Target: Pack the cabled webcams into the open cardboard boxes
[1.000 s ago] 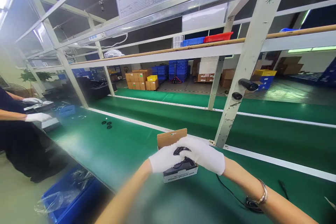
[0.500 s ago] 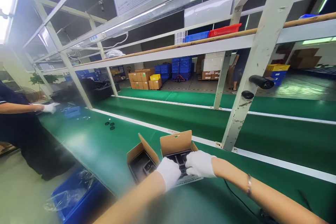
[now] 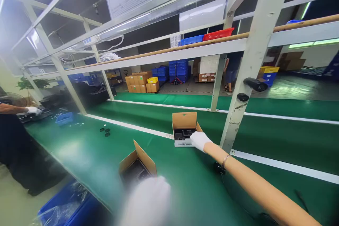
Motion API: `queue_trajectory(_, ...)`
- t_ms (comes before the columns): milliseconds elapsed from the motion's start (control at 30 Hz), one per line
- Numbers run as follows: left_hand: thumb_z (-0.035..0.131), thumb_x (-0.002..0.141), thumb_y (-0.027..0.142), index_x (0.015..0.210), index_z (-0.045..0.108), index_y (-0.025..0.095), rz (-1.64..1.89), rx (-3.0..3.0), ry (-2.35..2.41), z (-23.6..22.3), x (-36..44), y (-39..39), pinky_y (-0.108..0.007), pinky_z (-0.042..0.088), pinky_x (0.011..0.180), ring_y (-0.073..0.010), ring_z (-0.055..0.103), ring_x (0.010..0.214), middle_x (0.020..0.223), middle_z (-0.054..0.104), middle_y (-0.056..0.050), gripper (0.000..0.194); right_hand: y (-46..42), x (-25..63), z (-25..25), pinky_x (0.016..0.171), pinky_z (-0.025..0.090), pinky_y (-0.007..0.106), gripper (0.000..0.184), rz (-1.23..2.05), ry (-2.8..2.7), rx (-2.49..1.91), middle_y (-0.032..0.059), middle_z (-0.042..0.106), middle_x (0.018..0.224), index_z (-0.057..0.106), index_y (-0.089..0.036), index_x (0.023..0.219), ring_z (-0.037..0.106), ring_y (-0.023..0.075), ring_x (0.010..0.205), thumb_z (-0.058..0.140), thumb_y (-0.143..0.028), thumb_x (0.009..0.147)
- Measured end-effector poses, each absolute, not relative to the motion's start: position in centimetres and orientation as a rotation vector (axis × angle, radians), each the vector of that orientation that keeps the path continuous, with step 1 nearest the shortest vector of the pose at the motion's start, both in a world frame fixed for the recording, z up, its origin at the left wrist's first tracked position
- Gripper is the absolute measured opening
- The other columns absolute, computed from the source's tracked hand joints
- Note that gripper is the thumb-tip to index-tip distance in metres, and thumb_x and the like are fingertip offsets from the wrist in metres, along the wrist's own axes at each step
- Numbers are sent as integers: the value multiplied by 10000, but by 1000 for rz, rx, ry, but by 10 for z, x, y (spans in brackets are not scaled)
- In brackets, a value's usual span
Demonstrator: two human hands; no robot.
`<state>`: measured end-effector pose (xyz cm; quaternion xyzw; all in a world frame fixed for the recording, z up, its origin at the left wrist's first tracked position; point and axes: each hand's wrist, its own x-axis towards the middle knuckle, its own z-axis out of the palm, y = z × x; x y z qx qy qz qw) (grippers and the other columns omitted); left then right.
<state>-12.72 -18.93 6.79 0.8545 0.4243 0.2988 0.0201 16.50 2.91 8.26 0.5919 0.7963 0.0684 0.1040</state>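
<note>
My right hand [image 3: 200, 141], in a white glove, grips the near right edge of an open cardboard box [image 3: 184, 120]. This box has a printed white front, a raised brown lid and black parts inside. Lower in the view, my gloved left hand [image 3: 148, 201] is smeared by motion, so its fingers are not distinct. Just beyond it stands a second open cardboard box [image 3: 145, 161], its lid tilted up and dark contents inside. Part of this nearer box is hidden behind the left hand. Black cable and a small black part [image 3: 219, 168] lie below my right wrist.
Several black discs [image 3: 107, 130] lie on the green bench top [image 3: 92, 155]. A blue bin [image 3: 69, 208] with clear plastic bags stands below the left edge. A white frame post [image 3: 238, 113] rises at right. A co-worker's gloved hand [image 3: 34, 110] is at far left.
The white-fronted box has moved away from me toward the back of the bench with my right hand. My left hand has left that box and come nearer, beside the other box.
</note>
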Motion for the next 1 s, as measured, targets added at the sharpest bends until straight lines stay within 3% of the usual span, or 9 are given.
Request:
queue_trajectory(67, 522, 879, 235, 1337, 529, 225, 982, 2974, 1663, 50, -172, -189, -416, 540, 941, -278, 639, 1134, 1248, 674, -112, 458, 52, 180, 90, 863, 534, 403, 280, 174, 2284, 1855, 85, 642, 1085, 630, -115, 1089, 629, 197, 962, 620, -352, 939)
queue_trajectory(200, 556, 823, 292, 1275, 583, 227, 815, 3092, 1718, 19, -204, -182, -456, 530, 968, -310, 616, 1167, 1247, 676, -98, 458, 57, 198, 100, 918, 504, 440, 320, 172, 2293, 1981, 103, 613, 1161, 611, -118, 1147, 600, 226, 1047, 620, -358, 936)
queue_trajectory(367, 584, 820, 399, 1090, 686, 283, 1004, 2810, 1755, -14, -146, -168, -402, 562, 836, -291, 684, 940, 1000, 748, -81, 311, 0, 221, 91, 918, 446, 421, 333, 97, 2365, 2097, 130, 636, 1144, 653, -156, 1119, 579, 268, 1101, 432, -374, 999)
queue_trajectory(467, 598, 823, 391, 1136, 665, 227, 1037, 2732, 1802, -25, -100, -157, -481, 555, 847, -343, 670, 984, 1081, 731, -122, 360, -49, 239, 71, 769, 468, 381, 403, -101, 2296, 2129, 137, 674, 1042, 682, -168, 1069, 642, 305, 954, 609, -493, 844)
queue_trajectory(567, 515, 886, 308, 1312, 548, 163, 1159, 2544, 1729, -19, -57, -158, -579, 479, 980, -371, 572, 1199, 1304, 622, -178, 451, -93, 246, 53, 716, 458, 351, 356, -228, 2247, 2149, 121, 679, 1013, 682, -165, 1036, 662, 295, 879, 659, -390, 762)
queue_trajectory(667, 412, 946, 287, 1440, 409, 236, 1127, 2129, 1440, -1, -21, -169, -551, 359, 1124, -313, 451, 1342, 1462, 486, -139, 497, -129, 235, 55, 728, 443, 320, 293, -267, 2286, 2207, 86, 674, 1019, 655, -191, 1049, 659, 255, 887, 565, -301, 793)
queue_trajectory(800, 394, 959, 406, 1506, 280, 221, 903, 1874, 1169, 26, 15, -180, -403, 501, 981, -253, 625, 1092, 1368, 564, -151, 589, -175, 198, 81, 640, 410, 303, 219, -230, 2450, 2131, 75, 674, 956, 661, -227, 952, 635, 236, 789, 565, -281, 764)
queue_trajectory(900, 366, 955, 484, 1469, 347, 209, 802, 1770, 1127, 41, 27, -181, -341, 530, 891, -223, 654, 983, 1210, 656, -124, 583, -194, 186, 107, 601, 387, 320, 178, -83, 2607, 1809, 92, 672, 846, 685, -220, 883, 612, 248, 727, 622, -307, 741)
queue_trajectory(1000, 371, 930, 565, 1300, 536, 288, 710, 1656, 1028, 54, 21, -184, -368, 522, 901, -245, 650, 996, 1091, 689, -88, 491, -178, 211, 144, 607, 399, 293, 194, -159, 2856, 1649, 24, 659, 784, 689, -270, 859, 598, 209, 715, 634, -439, 783)
